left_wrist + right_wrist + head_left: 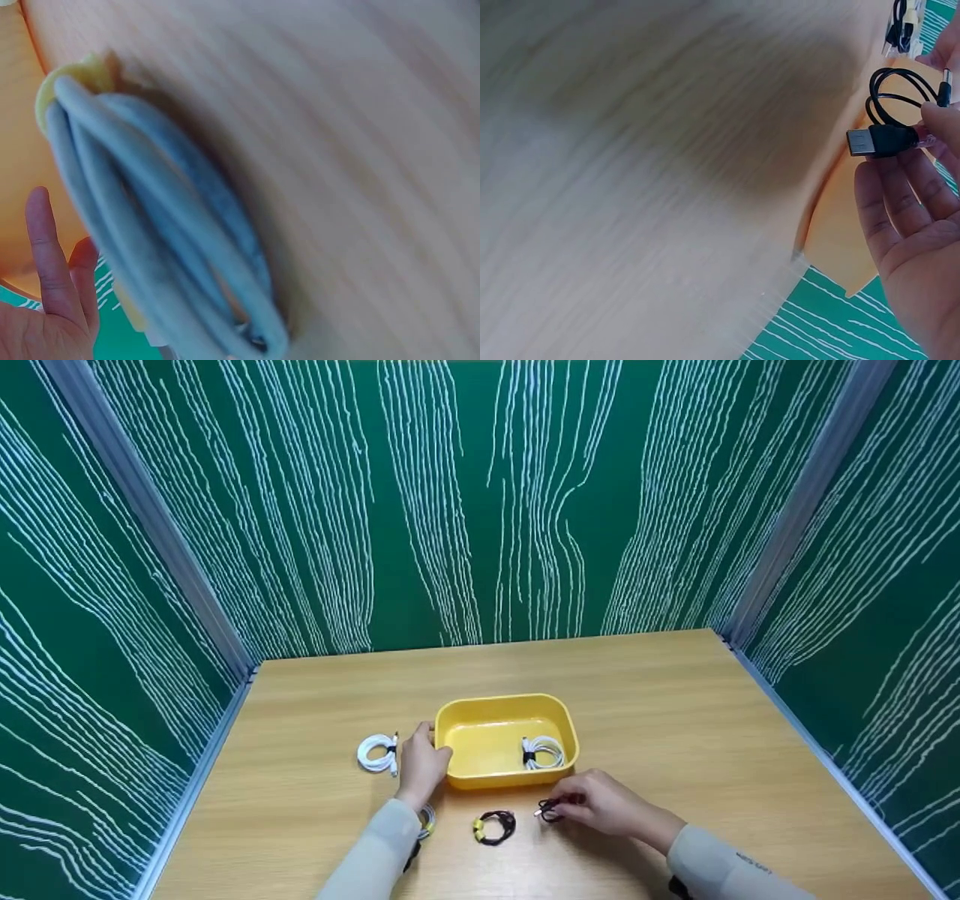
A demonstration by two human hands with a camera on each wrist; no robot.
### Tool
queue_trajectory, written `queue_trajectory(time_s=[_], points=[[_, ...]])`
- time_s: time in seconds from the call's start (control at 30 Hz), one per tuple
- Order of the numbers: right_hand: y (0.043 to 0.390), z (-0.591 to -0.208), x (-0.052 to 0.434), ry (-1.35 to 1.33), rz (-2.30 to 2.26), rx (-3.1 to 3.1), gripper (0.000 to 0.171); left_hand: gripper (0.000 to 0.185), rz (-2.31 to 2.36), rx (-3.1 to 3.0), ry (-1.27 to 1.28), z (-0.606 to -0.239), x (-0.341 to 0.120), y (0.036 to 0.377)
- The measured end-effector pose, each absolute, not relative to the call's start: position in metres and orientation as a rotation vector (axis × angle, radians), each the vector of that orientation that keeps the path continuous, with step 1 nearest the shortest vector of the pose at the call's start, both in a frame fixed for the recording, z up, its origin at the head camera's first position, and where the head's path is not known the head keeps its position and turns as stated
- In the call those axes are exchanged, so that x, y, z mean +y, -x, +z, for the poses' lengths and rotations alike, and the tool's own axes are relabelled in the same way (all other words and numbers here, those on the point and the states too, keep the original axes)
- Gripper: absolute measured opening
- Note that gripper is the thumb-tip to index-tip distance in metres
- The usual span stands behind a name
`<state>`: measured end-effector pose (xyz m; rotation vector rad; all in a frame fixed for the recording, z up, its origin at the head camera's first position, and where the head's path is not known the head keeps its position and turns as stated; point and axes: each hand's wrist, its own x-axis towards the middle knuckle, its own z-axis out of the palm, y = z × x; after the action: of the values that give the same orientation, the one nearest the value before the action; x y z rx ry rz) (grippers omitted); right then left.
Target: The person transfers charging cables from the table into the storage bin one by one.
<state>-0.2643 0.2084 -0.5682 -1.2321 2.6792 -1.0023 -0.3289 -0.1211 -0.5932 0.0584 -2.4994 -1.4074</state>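
Right hand (604, 804) pinches black cable (891, 127); left hand (421, 763) steadies tray (502, 703) edge.

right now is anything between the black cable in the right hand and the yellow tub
Nothing visible. The right hand pinches the black cable just in front of the yellow tub; only bare table lies between.

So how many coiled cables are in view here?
5: one white in the yellow tray, one white left of it, grey under the left wrist, black on the table, black in the right hand.
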Motion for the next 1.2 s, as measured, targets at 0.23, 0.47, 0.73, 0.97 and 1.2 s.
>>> queue_trajectory(time_s=[0.23, 0.47, 0.73, 0.97, 1.2], points=[[0.266, -0.562, 0.207, 1.189, -1.022, 2.685, 0.006, 0.040, -1.371, -2.507, -0.030, -0.610, -0.125, 0.339], [0.268, -0.552, 0.206, 1.222, -1.120, 2.679, 0.005, 0.041, -1.369, -2.521, -0.050, -0.605, -0.124, 0.337], [0.273, -0.541, 0.204, 1.094, -1.166, 2.673, 0.006, 0.040, -1.349, -2.503, -0.068, -0.607, -0.122, 0.338], [0.278, -0.531, 0.201, 1.087, -1.157, 2.700, 0.007, 0.043, -1.378, -2.566, -0.152, -0.580, -0.115, 0.322], [0.284, -0.521, 0.198, 1.000, -1.160, 2.747, 0.011, 0.043, -1.388, -2.570, -0.149, -0.580, -0.115, 0.322]])
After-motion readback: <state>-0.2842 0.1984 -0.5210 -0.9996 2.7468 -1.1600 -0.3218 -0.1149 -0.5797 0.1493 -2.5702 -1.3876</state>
